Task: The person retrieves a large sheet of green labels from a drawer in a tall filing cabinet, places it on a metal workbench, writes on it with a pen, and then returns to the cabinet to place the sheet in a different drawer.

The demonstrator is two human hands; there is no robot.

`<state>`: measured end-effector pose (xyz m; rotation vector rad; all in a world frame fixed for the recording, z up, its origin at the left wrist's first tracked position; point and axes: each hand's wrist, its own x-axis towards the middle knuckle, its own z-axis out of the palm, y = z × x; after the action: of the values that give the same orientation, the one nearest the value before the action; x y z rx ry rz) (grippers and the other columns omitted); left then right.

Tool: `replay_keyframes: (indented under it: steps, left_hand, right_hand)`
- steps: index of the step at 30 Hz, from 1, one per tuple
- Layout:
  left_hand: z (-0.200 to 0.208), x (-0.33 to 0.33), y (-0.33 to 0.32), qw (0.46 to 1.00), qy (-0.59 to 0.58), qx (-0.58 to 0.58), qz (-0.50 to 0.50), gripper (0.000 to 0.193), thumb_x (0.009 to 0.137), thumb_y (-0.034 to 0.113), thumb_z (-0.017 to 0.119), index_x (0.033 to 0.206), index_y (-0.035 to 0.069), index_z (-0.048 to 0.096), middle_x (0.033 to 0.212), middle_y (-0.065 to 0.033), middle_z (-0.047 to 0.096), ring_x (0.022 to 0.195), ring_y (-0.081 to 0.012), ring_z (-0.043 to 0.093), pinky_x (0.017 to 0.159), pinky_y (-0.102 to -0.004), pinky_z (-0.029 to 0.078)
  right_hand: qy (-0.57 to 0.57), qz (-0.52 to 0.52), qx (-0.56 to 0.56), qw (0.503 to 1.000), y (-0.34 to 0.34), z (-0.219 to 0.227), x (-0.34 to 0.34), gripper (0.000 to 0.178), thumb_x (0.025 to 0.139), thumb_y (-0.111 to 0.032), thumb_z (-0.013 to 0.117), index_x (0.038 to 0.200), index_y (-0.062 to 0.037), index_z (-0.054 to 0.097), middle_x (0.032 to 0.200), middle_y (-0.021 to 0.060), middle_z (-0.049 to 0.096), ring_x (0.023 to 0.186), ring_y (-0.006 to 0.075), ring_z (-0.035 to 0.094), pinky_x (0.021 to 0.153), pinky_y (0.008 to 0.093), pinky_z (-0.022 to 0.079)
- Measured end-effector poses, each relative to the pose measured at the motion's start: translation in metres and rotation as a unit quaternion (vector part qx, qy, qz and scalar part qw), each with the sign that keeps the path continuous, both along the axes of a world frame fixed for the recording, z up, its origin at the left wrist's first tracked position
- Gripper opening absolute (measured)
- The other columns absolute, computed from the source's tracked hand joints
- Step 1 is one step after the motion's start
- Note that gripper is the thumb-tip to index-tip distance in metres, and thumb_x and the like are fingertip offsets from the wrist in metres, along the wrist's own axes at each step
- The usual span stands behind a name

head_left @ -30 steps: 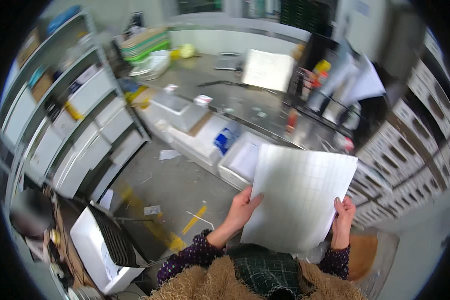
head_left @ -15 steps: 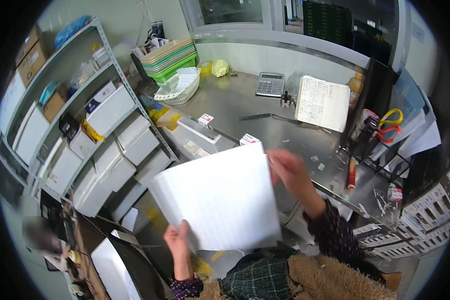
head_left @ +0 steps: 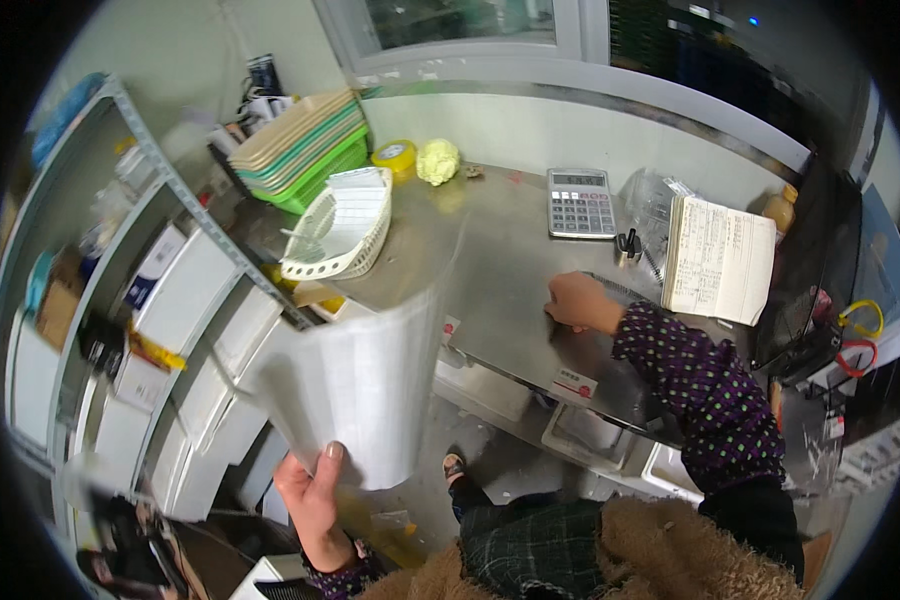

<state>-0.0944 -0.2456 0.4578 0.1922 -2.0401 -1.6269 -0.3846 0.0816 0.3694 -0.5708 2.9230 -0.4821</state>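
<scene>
My left hand (head_left: 310, 490) pinches the lower edge of a white sheaf of paper (head_left: 360, 400), thumb on top. The paper is bowed, blurred by motion and held in the air left of the metal table (head_left: 490, 250). My right hand (head_left: 585, 303) rests at the tabletop, its fingers curled closed round a dark pen that they almost wholly hide. A black cord (head_left: 618, 287) shows just beyond the knuckles. Close by stand a small black pen stand (head_left: 628, 247), a grey calculator (head_left: 581, 204) and an open notebook (head_left: 720, 260) with handwriting.
At the back left are a white basket (head_left: 378, 225), stacked trays (head_left: 300, 150), yellow tape (head_left: 394, 155) and a pale crumpled ball (head_left: 437, 161). A metal shelf (head_left: 185, 190) with boxes stands left. A small red-and-white box (head_left: 574, 383) sits by the front edge, above white bins (head_left: 585, 430).
My right hand has left the paper and reached forward onto the table, where the pen lay. My left hand has carried the paper left. The view has shifted.
</scene>
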Motion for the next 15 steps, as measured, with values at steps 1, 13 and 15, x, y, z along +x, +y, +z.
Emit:
replay_keyframes:
  steps: [1, 13, 15]
  left_hand:
    - [-0.003, -0.022, -0.012, 0.998, 0.009, 0.036, -0.049, 0.007, 0.087, 0.004, 0.067, 0.087, -0.004, 0.067, 0.077, -0.0030, 0.065, 0.070, -0.0084, 0.056, 0.064, -0.0258, 0.045]
    - [-0.108, -0.308, -0.059, 0.913, -0.223, 0.115, -0.321, 0.022, 0.092, 0.010, 0.060, 0.109, -0.002, 0.066, 0.093, -0.0023, 0.068, 0.073, -0.0090, 0.059, 0.065, -0.0244, 0.047]
    - [-0.114, -0.325, -0.063, 0.912, -0.218, 0.118, -0.327, 0.023, 0.093, 0.010, 0.059, 0.111, -0.002, 0.066, 0.094, -0.0033, 0.068, 0.075, -0.0092, 0.060, 0.066, -0.0248, 0.047]
  right_hand:
    - [-0.078, -0.048, -0.031, 0.995, -0.001, 0.012, 0.006, 0.019, 0.078, -0.012, 0.059, 0.069, 0.0023, 0.067, 0.069, 0.0171, 0.067, 0.050, 0.0278, 0.065, 0.055, 0.0364, 0.056]
    - [-0.065, -0.367, -0.223, 0.901, -0.008, 0.020, 0.046, 0.029, 0.087, -0.020, 0.062, 0.087, 0.0081, 0.066, 0.068, 0.0159, 0.066, 0.050, 0.0210, 0.063, 0.051, 0.0331, 0.052]
    - [0.021, -0.350, -0.067, 0.934, -0.015, 0.012, 0.037, 0.031, 0.083, -0.028, 0.064, 0.080, 0.0021, 0.069, 0.074, 0.0190, 0.068, 0.062, 0.0298, 0.067, 0.063, 0.0387, 0.055]
